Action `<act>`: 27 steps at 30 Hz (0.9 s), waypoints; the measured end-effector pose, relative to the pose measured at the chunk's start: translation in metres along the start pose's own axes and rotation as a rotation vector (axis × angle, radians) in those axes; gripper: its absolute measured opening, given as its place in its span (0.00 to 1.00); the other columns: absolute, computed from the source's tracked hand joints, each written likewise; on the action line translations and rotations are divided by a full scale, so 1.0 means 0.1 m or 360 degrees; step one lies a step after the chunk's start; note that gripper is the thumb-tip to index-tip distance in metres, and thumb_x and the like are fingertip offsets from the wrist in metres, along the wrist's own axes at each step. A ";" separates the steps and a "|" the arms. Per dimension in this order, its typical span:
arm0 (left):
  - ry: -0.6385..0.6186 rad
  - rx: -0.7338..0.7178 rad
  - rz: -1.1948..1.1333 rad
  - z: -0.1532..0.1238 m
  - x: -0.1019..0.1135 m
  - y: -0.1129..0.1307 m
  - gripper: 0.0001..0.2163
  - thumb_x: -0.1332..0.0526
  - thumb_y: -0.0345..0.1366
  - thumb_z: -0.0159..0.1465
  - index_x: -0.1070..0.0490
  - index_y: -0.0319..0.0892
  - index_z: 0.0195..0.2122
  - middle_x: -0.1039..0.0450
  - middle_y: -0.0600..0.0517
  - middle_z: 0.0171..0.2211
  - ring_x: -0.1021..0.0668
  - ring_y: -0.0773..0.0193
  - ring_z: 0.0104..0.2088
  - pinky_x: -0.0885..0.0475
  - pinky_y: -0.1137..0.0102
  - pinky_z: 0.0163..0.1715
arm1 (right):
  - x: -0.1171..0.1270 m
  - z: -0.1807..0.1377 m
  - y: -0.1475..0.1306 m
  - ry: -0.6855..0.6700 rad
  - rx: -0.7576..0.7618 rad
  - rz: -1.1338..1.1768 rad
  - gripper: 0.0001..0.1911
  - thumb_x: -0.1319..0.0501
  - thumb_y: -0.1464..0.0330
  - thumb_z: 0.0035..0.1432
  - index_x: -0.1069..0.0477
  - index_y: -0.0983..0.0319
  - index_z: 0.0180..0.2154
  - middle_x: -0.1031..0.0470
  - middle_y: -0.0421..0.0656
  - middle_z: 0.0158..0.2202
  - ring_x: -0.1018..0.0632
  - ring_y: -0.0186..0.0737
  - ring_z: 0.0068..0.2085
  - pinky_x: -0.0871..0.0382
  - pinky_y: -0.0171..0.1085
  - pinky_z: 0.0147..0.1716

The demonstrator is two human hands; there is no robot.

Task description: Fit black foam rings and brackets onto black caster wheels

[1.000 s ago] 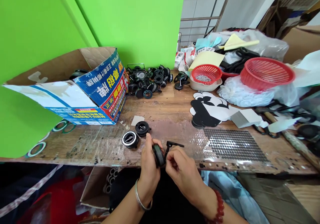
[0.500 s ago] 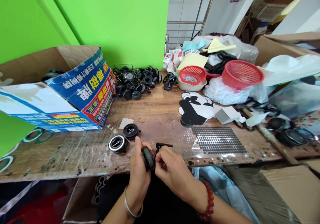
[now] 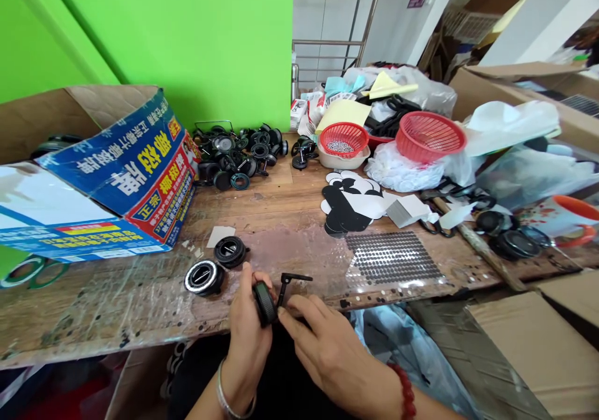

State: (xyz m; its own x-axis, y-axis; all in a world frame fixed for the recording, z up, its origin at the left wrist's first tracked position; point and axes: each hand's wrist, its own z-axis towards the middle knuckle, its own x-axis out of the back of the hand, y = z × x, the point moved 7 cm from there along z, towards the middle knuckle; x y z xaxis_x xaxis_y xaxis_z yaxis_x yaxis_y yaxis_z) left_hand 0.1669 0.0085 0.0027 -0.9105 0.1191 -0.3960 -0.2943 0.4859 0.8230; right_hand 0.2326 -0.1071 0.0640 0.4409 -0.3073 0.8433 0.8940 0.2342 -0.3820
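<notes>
My left hand point(image 3: 248, 323) is wrapped round a thick black disc-shaped part point(image 3: 265, 303) with a ribbed rim, held on edge just over the table's front edge. A thin black L-shaped bracket point(image 3: 296, 277) rises at the disc's right side, its top arm pointing right. My right hand point(image 3: 322, 339) is beside it with fingers stretched and apart, a fingertip at the bracket's lower end. Whether that fingertip presses on it, I cannot tell. On the table to the left lie a black round part point(image 3: 231, 251) and another with a white ring point(image 3: 204, 277).
A blue printed carton point(image 3: 154, 176) stands at left, with a pile of black round parts point(image 3: 243, 151) behind. Red baskets point(image 3: 430, 136), black-and-white cutouts point(image 3: 350, 201), a sheet of dark dots point(image 3: 393, 258), a wooden stick point(image 3: 486, 251) and an orange-rimmed mug point(image 3: 556, 217) are to the right.
My right hand's fingers have loosened from their pinch at the bracket and spread, moving slightly down. The view has turned a little to the right. My left hand keeps the disc-shaped part.
</notes>
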 end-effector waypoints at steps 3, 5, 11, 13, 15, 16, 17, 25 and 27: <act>-0.0026 0.0025 -0.0059 -0.03 -0.04 -0.03 0.25 0.34 0.58 0.54 0.35 0.42 0.17 0.37 0.57 0.15 0.34 0.70 0.19 0.36 0.75 0.21 | 0.16 -0.06 0.28 0.0182 -0.0121 0.0349 0.12 0.46 0.73 0.67 0.28 0.61 0.49 0.26 0.46 0.46 0.24 0.39 0.45 0.25 0.35 0.44; 0.0002 0.0028 -0.0108 -0.01 -0.04 -0.02 0.24 0.31 0.57 0.51 0.35 0.41 0.17 0.37 0.57 0.15 0.34 0.71 0.19 0.37 0.76 0.19 | 0.28 -0.14 0.66 0.0336 -0.0332 0.0366 0.08 0.45 0.72 0.67 0.27 0.60 0.39 0.26 0.44 0.38 0.23 0.37 0.40 0.26 0.34 0.39; 0.0024 0.0042 -0.0135 0.05 -0.01 0.02 0.24 0.29 0.57 0.49 0.34 0.41 0.17 0.37 0.57 0.15 0.34 0.71 0.19 0.39 0.76 0.17 | 0.34 -0.40 1.74 0.0114 -0.0950 -0.0364 0.08 0.44 0.74 0.58 0.30 0.61 0.28 0.29 0.44 0.32 0.27 0.40 0.30 0.36 0.37 0.30; 0.0024 0.0038 -0.0137 0.05 -0.02 0.02 0.24 0.29 0.56 0.49 0.34 0.41 0.18 0.36 0.57 0.16 0.34 0.70 0.19 0.39 0.76 0.18 | 0.28 -0.39 1.85 -0.0041 -0.0958 -0.0438 0.09 0.44 0.73 0.58 0.31 0.60 0.27 0.29 0.45 0.31 0.27 0.41 0.31 0.37 0.37 0.30; 0.0042 0.0018 -0.0159 0.06 -0.01 0.01 0.24 0.29 0.56 0.48 0.33 0.41 0.18 0.36 0.57 0.16 0.34 0.71 0.19 0.38 0.76 0.18 | 0.23 -0.36 1.87 -0.0139 -0.0931 -0.0482 0.10 0.45 0.74 0.58 0.32 0.60 0.26 0.30 0.45 0.30 0.27 0.41 0.31 0.38 0.37 0.30; 0.0048 0.0012 -0.0173 0.06 -0.01 0.01 0.24 0.29 0.56 0.48 0.34 0.40 0.18 0.36 0.57 0.16 0.34 0.71 0.19 0.38 0.77 0.18 | 0.21 -0.35 1.86 -0.0166 -0.0913 -0.0508 0.10 0.46 0.74 0.58 0.33 0.60 0.26 0.31 0.45 0.30 0.28 0.41 0.31 0.39 0.37 0.30; 0.0053 0.0007 -0.0188 0.07 -0.01 0.01 0.24 0.29 0.56 0.49 0.34 0.40 0.18 0.37 0.57 0.16 0.34 0.72 0.18 0.38 0.77 0.18 | 0.19 -0.34 1.86 -0.0176 -0.0891 -0.0538 0.09 0.46 0.75 0.57 0.34 0.60 0.26 0.31 0.44 0.29 0.28 0.41 0.31 0.39 0.37 0.30; 0.0094 -0.0015 -0.0243 0.10 0.04 0.02 0.24 0.30 0.56 0.49 0.34 0.41 0.18 0.37 0.57 0.16 0.34 0.72 0.18 0.39 0.77 0.18 | 0.24 -0.31 1.60 0.0293 -0.0548 -0.0677 0.09 0.46 0.77 0.56 0.38 0.59 0.27 0.35 0.45 0.29 0.30 0.45 0.33 0.35 0.42 0.34; 0.0088 -0.0017 -0.0186 0.09 0.04 0.00 0.25 0.32 0.58 0.51 0.34 0.41 0.19 0.38 0.57 0.15 0.35 0.71 0.18 0.39 0.76 0.18 | 0.33 -0.21 1.32 0.0496 -0.0376 -0.0494 0.07 0.45 0.76 0.59 0.37 0.60 0.30 0.32 0.46 0.34 0.29 0.45 0.37 0.33 0.43 0.38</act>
State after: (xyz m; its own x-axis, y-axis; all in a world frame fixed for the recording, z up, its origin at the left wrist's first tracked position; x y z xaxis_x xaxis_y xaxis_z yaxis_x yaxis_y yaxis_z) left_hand 0.1655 0.0168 -0.0021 -0.8844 0.0138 -0.4666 -0.4023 0.4845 0.7768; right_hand 0.3668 -0.1059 0.0333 0.1217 -0.5986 0.7917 0.9647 -0.1164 -0.2363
